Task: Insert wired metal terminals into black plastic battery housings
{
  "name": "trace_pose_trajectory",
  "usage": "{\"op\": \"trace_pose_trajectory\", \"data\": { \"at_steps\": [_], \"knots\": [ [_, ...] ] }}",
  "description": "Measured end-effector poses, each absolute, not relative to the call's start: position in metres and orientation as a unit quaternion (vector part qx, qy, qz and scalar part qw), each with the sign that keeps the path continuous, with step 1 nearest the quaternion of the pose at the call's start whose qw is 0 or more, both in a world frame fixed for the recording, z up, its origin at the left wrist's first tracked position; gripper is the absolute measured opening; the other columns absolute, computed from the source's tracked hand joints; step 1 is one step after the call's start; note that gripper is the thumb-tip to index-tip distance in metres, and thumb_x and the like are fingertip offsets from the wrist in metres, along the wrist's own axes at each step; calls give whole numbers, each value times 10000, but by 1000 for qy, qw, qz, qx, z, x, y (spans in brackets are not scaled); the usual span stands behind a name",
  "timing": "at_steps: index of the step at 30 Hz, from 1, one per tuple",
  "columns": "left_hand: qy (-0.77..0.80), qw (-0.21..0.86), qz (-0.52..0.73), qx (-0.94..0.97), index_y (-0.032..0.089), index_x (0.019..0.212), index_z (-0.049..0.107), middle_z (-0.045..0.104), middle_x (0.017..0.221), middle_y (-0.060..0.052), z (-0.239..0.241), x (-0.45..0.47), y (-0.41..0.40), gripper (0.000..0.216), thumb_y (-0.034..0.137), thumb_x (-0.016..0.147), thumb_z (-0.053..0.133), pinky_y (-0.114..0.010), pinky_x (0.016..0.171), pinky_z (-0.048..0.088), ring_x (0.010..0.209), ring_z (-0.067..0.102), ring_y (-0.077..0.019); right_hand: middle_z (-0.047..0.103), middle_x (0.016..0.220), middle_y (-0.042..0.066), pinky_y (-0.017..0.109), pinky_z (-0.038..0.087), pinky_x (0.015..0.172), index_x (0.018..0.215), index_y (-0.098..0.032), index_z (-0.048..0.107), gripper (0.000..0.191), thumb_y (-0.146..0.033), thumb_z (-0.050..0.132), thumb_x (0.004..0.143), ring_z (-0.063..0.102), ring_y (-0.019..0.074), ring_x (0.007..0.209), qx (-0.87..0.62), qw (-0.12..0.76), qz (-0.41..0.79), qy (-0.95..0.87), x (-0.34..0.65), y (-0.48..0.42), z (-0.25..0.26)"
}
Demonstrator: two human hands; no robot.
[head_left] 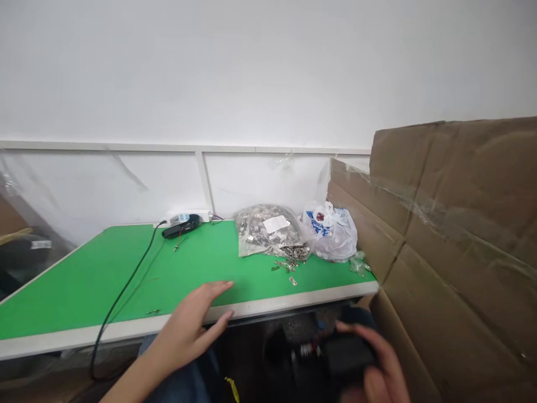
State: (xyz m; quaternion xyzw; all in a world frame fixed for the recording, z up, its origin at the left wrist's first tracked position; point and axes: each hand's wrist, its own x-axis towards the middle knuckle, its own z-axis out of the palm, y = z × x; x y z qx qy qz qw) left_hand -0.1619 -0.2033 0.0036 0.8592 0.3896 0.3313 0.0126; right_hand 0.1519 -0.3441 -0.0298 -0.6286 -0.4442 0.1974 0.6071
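Observation:
My left hand [188, 324] reaches to the front edge of the green table [84, 280], fingers stretched out and resting on the white rim, holding nothing. My right hand [377, 369] is low at the bottom right, below the table edge, with fingers wrapped round a dark blurred object [335, 355] that I cannot make out. On the table beyond lie a clear bag of small metal parts [266, 229] and several loose metal parts [289, 266] spilled in front of it.
A white plastic bag with blue print [331, 229] sits right of the parts bag. A large cardboard box [453, 235] stands at the right. A black cable [126, 285] runs over the table's front edge from a power strip [188, 216] by the wall.

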Motion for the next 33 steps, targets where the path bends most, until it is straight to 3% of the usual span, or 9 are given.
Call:
{"op": "trace_pose_trajectory", "data": {
  "at_steps": [3,8,12,14,16,18,21,26,33],
  "knots": [
    [358,75,407,837,236,1522,491,699,1429,-135,12,-128,-177,548,386,1011,621,-413,1070,581,1262,708,-270,760,1096,104,452,636,859,1184,-266,678,515,-655,686,847,725,306,1039,-490,746,306,-332,133,-258,21],
    [279,213,511,785,267,1685,194,440,1678,-211,26,-72,-113,891,504,978,683,-513,1146,501,1437,570,-341,643,881,5,271,581,698,921,-239,600,457,-644,749,771,640,173,812,-396,765,341,-376,138,-134,95],
    [307,284,627,657,224,1579,405,576,1547,-192,40,-25,-49,811,600,931,714,-461,1104,503,1352,609,-317,576,718,-35,254,515,549,852,-233,568,538,-720,755,719,557,137,608,-446,666,375,-467,155,-56,112],
    [338,314,669,583,181,1264,651,716,1279,-152,44,-11,-17,563,661,973,604,-421,1060,518,1195,668,-284,551,657,-42,251,460,489,815,-217,595,540,-737,726,750,514,126,536,-449,587,392,-548,159,-26,110],
    [358,364,677,530,186,1071,685,739,1064,-114,43,-7,12,548,703,981,526,-389,933,563,1003,691,-255,548,633,-43,253,446,477,786,-209,609,535,-736,700,788,509,124,509,-424,534,399,-614,161,-4,102],
    [385,398,663,504,189,1058,679,724,955,-91,38,-11,34,568,719,982,487,-377,804,578,859,678,-238,571,642,-44,251,469,489,778,-208,610,516,-714,712,795,538,124,506,-399,512,412,-639,160,10,89],
    [423,331,666,517,180,1079,679,733,977,-101,25,-25,46,610,721,1011,405,-408,847,583,895,692,-252,627,687,-37,237,501,484,832,-205,627,423,-609,748,810,589,123,510,-397,515,466,-600,155,16,66],
    [399,80,638,653,149,1303,635,705,1304,-189,13,-47,30,682,664,1080,247,-496,1116,492,1242,655,-300,678,714,-13,197,501,431,939,-195,608,173,-342,688,895,619,111,472,-434,554,531,-471,147,4,45],
    [245,-57,429,867,178,1627,390,545,1586,-214,10,-54,26,913,682,913,651,-568,1245,386,1477,512,-389,735,778,0,200,521,473,1072,-227,541,250,-293,675,871,656,119,500,-405,606,535,-428,145,-3,37]
  ]
}}
